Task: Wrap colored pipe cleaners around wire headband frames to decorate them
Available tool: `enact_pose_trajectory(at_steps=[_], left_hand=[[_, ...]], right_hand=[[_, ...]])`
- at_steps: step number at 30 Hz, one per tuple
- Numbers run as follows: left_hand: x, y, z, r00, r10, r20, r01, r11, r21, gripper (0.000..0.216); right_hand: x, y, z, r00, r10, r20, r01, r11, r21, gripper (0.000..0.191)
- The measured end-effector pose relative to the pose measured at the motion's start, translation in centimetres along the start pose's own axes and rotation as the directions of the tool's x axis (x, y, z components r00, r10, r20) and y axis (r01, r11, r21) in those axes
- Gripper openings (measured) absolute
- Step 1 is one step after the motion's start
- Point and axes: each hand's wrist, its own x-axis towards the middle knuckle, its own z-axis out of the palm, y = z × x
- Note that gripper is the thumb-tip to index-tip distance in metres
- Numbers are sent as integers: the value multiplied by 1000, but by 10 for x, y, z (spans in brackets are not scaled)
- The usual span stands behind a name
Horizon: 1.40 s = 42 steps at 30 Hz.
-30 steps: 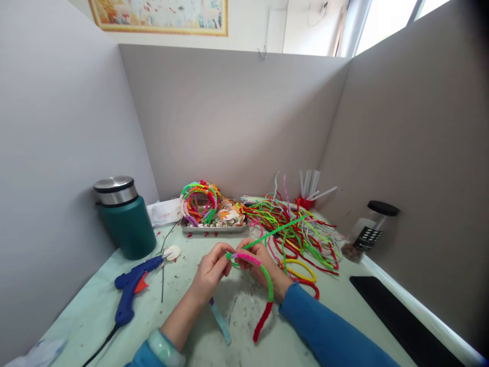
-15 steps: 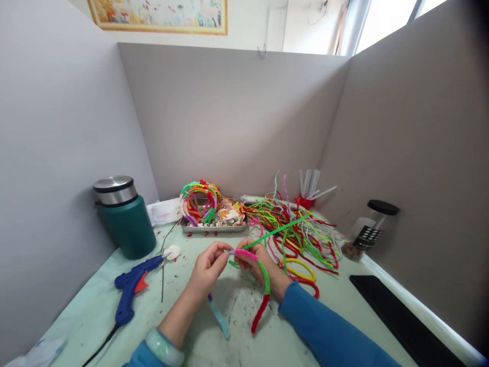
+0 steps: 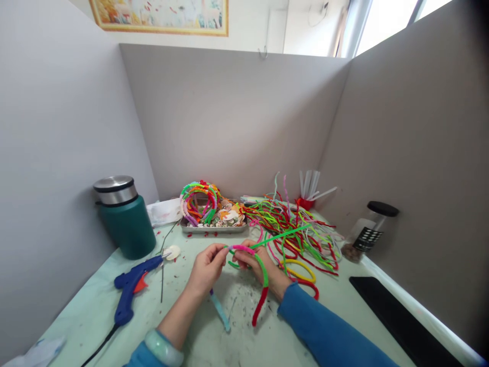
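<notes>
A curved band wrapped in coloured pipe cleaners (image 3: pixel 265 278) arches between my hands, its red end hanging on the right and its light blue end on the left. My left hand (image 3: pixel 206 270) is closed in a pinch on the band's purple part near the top. My right hand (image 3: pixel 255 259) has its fingers closed around a long green pipe cleaner (image 3: pixel 284 234), which runs back over the pile; a short green end pokes out beside the fingertips. The pink stretch of the band passes in front of the right fingers, hiding part of their grip.
A tangled pile of pipe cleaners (image 3: pixel 301 237) lies behind my right hand. Finished-looking coloured rings (image 3: pixel 183 204) rest on a metal tray (image 3: pixel 214 230). To the left are a blue glue gun (image 3: pixel 128 295) and a green bottle (image 3: pixel 128 229). A lidded jar (image 3: pixel 362 237) stands right.
The far end of the green pipe cleaner has dipped. The band has tilted slightly, its red end rising a little. Both hands keep nearly the same place and grip.
</notes>
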Motion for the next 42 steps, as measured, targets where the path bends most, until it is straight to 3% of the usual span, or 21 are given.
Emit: enact_pose_trajectory(at_steps=[6,11,15,20,24,27,30,33,36,38,42], left_hand=[[1,4,0,997,-77,-17,75,993,-94,33],[6,-1,-10,991,-118,-55,106,977,-187,34],[8,-5,-18,991,-117,-73,95,962,-256,34],[9,-7,-21,989,-131,-72,98,932,-348,33],[9,-7,-24,981,-149,-127,79,894,-441,35],[10,-6,-27,970,-166,-176,66,881,-469,35],[11,-6,-30,964,-172,-205,57,882,-469,35],[13,-7,-33,960,-180,-215,64,887,-457,34],[14,-8,-35,956,-186,-225,73,899,-431,32],[14,-9,-36,954,-185,-234,78,911,-406,31],[15,-11,-39,953,-190,-236,102,935,-339,32]], right_hand=[[-1,3,-5,999,-40,-14,37,983,-182,17],[7,6,-15,997,27,-74,-32,997,-64,23],[10,4,-17,984,67,-166,-79,995,-65,26],[6,1,-14,993,30,-116,-36,998,-53,26],[-2,-2,-2,999,-17,-40,8,980,-200,24],[-9,-1,11,970,-229,81,240,853,-463,24],[-13,6,19,860,-405,310,503,576,-645,30],[-14,15,21,781,-455,428,608,400,-686,38],[-14,17,22,735,-505,453,648,324,-690,43],[-18,14,27,737,-498,458,642,302,-705,45],[-32,3,48,819,-396,415,547,321,-774,47]])
